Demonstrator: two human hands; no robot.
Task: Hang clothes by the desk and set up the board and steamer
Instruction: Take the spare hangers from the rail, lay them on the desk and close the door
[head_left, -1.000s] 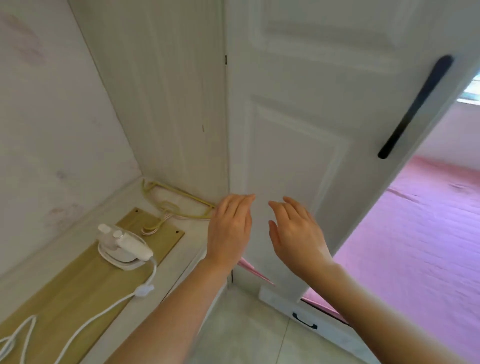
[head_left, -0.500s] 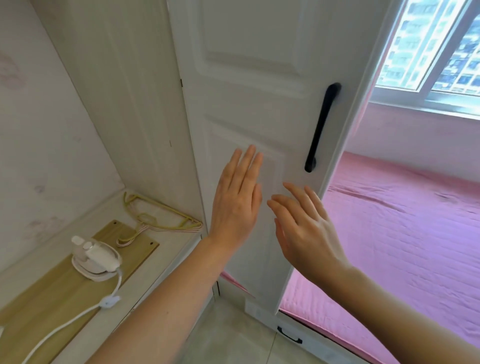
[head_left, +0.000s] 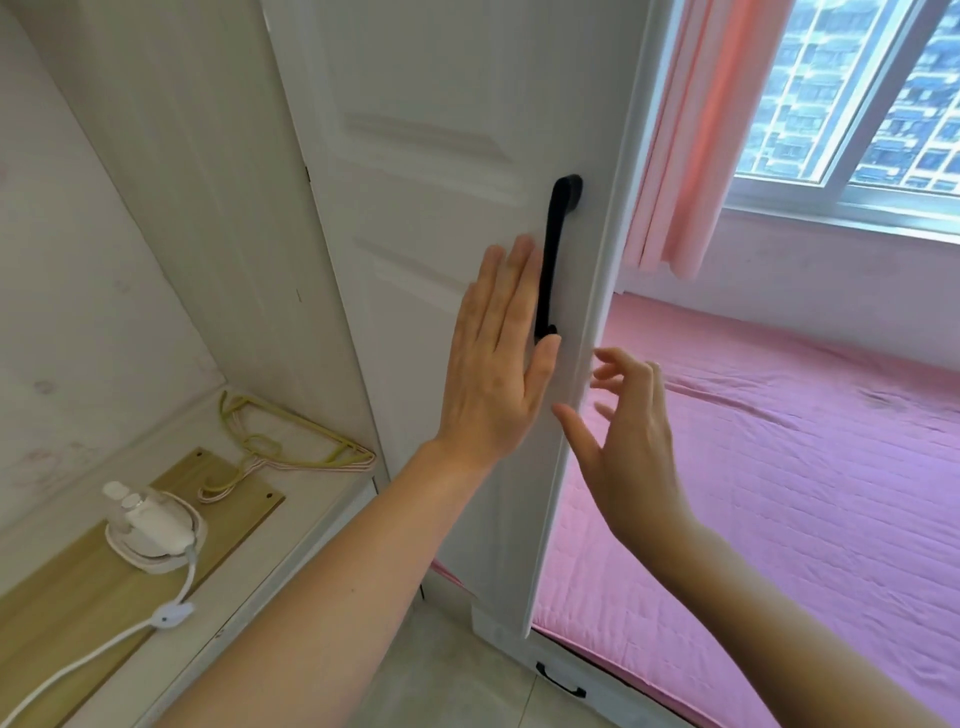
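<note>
At centre frame, the left hand (head_left: 493, 358) lies flat against a white wardrobe door (head_left: 441, 218), fingers straight and together, its fingertips just beside the black door handle (head_left: 556, 254). To the right of it, the right hand (head_left: 631, 441) hovers at the door's free edge, fingers loosely spread and holding nothing. No clothes show yet; they are presumably behind this door.

Toward the lower left, on the tabletop (head_left: 311, 499), a wooden board (head_left: 83, 587) lies flat with a small white steamer (head_left: 150, 530) resting on it, its white cord (head_left: 78, 660) trailing off toward the bottom left corner. Just above the board, a few thin hangers (head_left: 291, 441) lie in a heap by the wardrobe side.

The door looks stiff and hinged, best pulled by the handle or its free edge. The steamer appears light and smooth-shelled, so its body is the place to grip, minding the cord. The hangers seem light and likely to tangle; lift them by the hooks.
</note>
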